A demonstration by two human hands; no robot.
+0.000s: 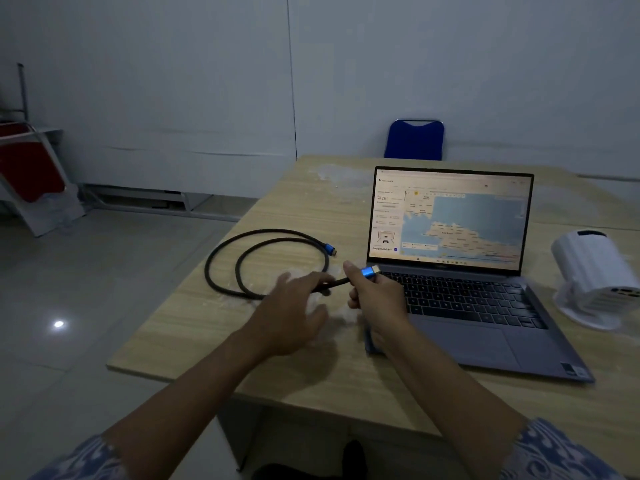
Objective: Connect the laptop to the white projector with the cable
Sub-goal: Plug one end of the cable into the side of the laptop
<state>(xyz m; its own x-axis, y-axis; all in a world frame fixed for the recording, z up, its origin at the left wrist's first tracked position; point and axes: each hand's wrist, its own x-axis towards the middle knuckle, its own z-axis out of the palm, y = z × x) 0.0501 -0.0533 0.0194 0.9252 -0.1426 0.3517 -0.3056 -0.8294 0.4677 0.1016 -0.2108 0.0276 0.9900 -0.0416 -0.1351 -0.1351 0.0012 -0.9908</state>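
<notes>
A grey laptop [485, 306] stands open on the wooden table [214, 327], its screen lit with a map. A black cable [221, 254] lies coiled left of it, one blue plug [330, 250] resting free on the table. My right hand [375, 296] grips the cable's other blue plug [370, 272] and holds it just off the laptop's left rear corner. My left hand [294, 313] hovers over the cable behind that plug, fingers spread and touching it lightly. The white projector [595, 275] sits right of the laptop.
A blue chair [414, 139] stands behind the table's far edge. Red folded chairs [31, 168] lean against the wall at the left. The tiled floor [69, 306] lies left of the table. The room is dim.
</notes>
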